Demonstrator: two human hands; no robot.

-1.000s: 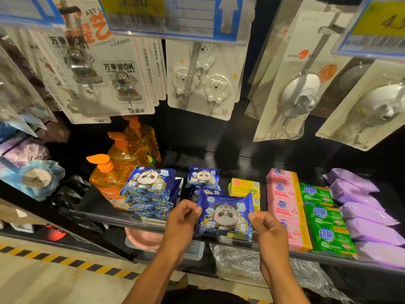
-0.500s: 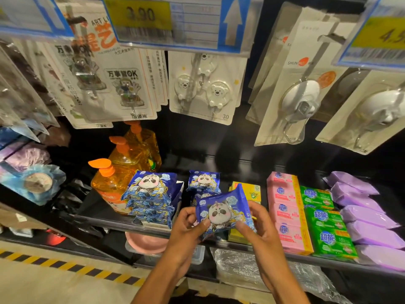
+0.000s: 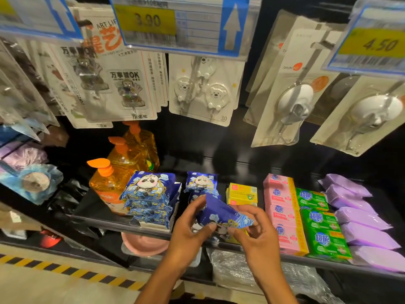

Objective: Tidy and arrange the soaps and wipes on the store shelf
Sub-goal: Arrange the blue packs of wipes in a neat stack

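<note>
A blue panda wipes pack (image 3: 221, 215) is tilted nearly flat above the shelf front edge (image 3: 105, 219). My left hand (image 3: 188, 231) pinches its left end and my right hand (image 3: 255, 229) pinches its right end. Behind it stands a short row of the same blue packs (image 3: 201, 183). A taller stack of blue panda packs (image 3: 149, 198) sits to the left. Yellow soap boxes (image 3: 242, 194), pink soap bars (image 3: 282, 211), green soap bars (image 3: 320, 222) and purple wipes packs (image 3: 359, 213) fill the shelf to the right.
Orange pump bottles (image 3: 114, 183) stand at the shelf's left end. Carded hooks (image 3: 203, 91) and price tags (image 3: 179, 25) hang low above the shelf. A pink bowl (image 3: 142, 245) and clear plastic wrap (image 3: 236, 268) lie on the level below. Striped floor tape (image 3: 65, 270) runs at lower left.
The pack I hold has tipped from upright, panda face toward me, to nearly flat, and both hands have drawn closer together over the shelf front.
</note>
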